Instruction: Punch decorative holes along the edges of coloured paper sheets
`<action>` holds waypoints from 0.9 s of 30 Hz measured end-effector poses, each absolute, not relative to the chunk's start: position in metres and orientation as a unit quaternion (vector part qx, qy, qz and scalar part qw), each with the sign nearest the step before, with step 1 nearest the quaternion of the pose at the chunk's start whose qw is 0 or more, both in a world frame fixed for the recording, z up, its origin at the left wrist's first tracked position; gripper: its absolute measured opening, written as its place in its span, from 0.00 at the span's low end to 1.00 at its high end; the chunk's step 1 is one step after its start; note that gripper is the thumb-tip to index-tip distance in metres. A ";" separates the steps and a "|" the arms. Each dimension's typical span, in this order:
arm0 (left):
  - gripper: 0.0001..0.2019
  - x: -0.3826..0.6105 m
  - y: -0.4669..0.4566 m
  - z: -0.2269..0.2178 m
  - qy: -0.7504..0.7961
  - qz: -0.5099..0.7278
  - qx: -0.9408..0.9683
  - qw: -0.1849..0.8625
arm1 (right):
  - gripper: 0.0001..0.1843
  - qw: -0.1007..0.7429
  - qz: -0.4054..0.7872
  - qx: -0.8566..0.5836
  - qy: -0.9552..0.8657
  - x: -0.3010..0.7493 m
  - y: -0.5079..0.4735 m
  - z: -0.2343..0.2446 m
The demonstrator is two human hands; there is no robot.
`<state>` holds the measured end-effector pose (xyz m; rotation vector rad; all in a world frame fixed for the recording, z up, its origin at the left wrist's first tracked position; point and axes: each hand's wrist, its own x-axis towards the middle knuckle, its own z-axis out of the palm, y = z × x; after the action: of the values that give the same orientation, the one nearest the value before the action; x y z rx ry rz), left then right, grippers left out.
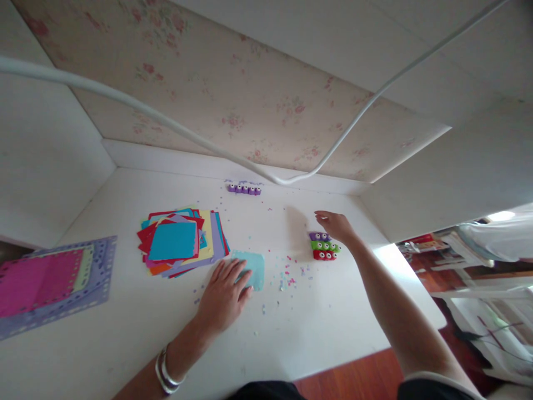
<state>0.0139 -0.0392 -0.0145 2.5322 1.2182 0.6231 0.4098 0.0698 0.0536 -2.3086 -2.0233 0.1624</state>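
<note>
My left hand (225, 291) lies flat with its fingers spread, pressing on the left part of a light blue paper square (255, 269). My right hand (335, 226) hovers just above a group of small craft punches with eye-like round tops, in purple (318, 236), green (323, 245) and red (322, 255) rows. Its fingers point left and look loosely apart; nothing shows between them. A stack of coloured paper squares (172, 241) sits left of the light blue sheet, a bright blue one on top. Several purple punches (245, 189) stand in a row by the back wall.
Tiny punched bits of paper (290, 273) are scattered between the light blue sheet and the punches. Magenta and purple sheets with punched edges (54, 278) lie at the far left. A white cable (233, 158) hangs across the view. White side panels border the white table (200, 361).
</note>
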 end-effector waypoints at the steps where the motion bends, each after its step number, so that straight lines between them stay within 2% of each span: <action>1: 0.15 0.014 -0.039 -0.014 0.421 0.216 0.871 0.132 | 0.18 0.043 0.064 -0.740 -0.668 0.396 0.078 0.051; 4: 0.15 0.014 -0.040 -0.014 0.421 0.219 0.870 0.134 | 0.19 0.063 0.090 -0.705 -0.701 0.351 0.105 0.039; 9: 0.14 0.014 -0.038 -0.018 0.423 0.256 0.862 0.113 | 0.27 0.087 0.105 -0.647 -0.751 0.282 0.156 0.020; 16: 0.13 0.005 -0.030 -0.012 0.526 0.248 0.811 0.056 | 0.35 0.072 0.095 -0.598 -0.793 0.243 0.194 0.014; 19: 0.19 0.002 -0.029 -0.012 0.538 0.230 0.809 0.049 | 0.31 0.078 0.087 -0.601 -0.790 0.246 0.189 0.016; 22: 0.24 0.004 -0.031 -0.015 0.542 0.213 0.811 0.051 | 0.20 0.088 0.089 -0.609 -0.783 0.255 0.171 0.017; 24: 0.24 0.006 -0.034 -0.016 0.536 0.198 0.819 0.060 | 0.14 0.100 0.093 -0.620 -0.772 0.263 0.152 0.017; 27: 0.22 0.008 -0.037 -0.017 0.522 0.188 0.828 0.079 | 0.12 0.140 0.097 -0.647 -0.743 0.271 0.113 0.014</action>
<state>0.0081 -0.0371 -0.0168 2.4780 1.5623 0.5612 0.2710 0.1125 0.0137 -1.8702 -2.1465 0.2791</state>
